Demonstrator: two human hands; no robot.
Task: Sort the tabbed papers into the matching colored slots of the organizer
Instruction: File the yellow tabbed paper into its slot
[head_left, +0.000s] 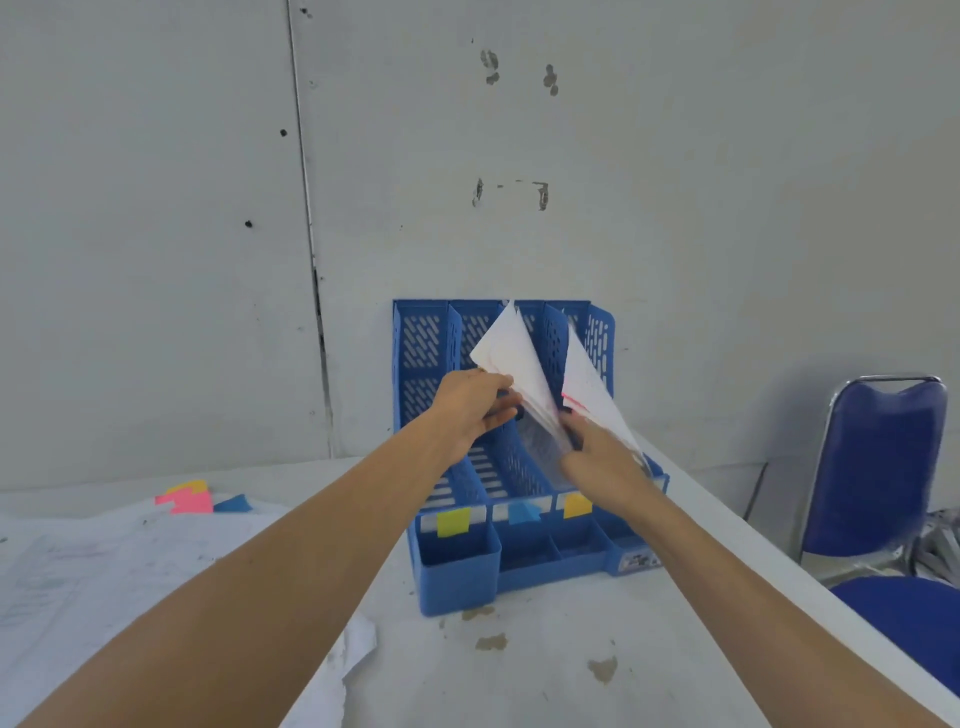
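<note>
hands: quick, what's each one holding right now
Left hand: pinches the white papers.
Right hand: fingers curled round the pink-tabbed papers; the grip is blurred but looks closed.

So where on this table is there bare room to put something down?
Free: the stained table in front of the blue organizer, and the strip between the organizer's left wall and the tabbed papers. Crowded: papers cover the table's left side, and the left hand and right hand hold sheets over the slots.
</note>
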